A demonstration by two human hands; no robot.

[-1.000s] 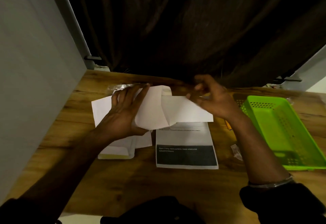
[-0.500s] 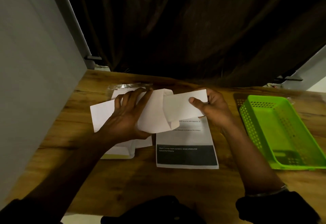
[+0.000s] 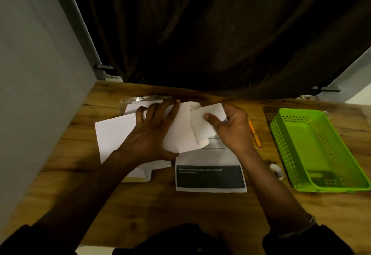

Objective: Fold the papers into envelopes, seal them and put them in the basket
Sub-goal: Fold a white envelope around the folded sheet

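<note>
Right flap (image 3: 210, 110) of the paper (image 3: 180, 132) is now swung in over the middle and laps the left fold. A second ago it lay flat out to the right, with the right hand (image 3: 230, 128) up at the far edge by the curtain (image 3: 200, 33). Half a second ago that hand had just taken the flap's right end.

Grip now: the right hand pinches the flap, thumb on top, fingers behind. Left hand (image 3: 152, 134) is released, fingers splayed flat on the left fold to pin it. Its thumb runs along the near edge; can't tell if it's under the sheet.

Paper sits mid-bench (image 3: 160, 214), over the far end of the printed sheet (image 3: 210, 176) and beside the blank sheets (image 3: 114, 134) on the left.

Other differences: orange pen (image 3: 254, 134) is fully exposed just right of the right hand. Left hand is barely shifted.

Read: side folds are closing and the envelope body is nearly formed. Creasing, top flap and seal are still to do. Green basket (image 3: 277, 126) is well apart on the right, with no envelope showing in it.
</note>
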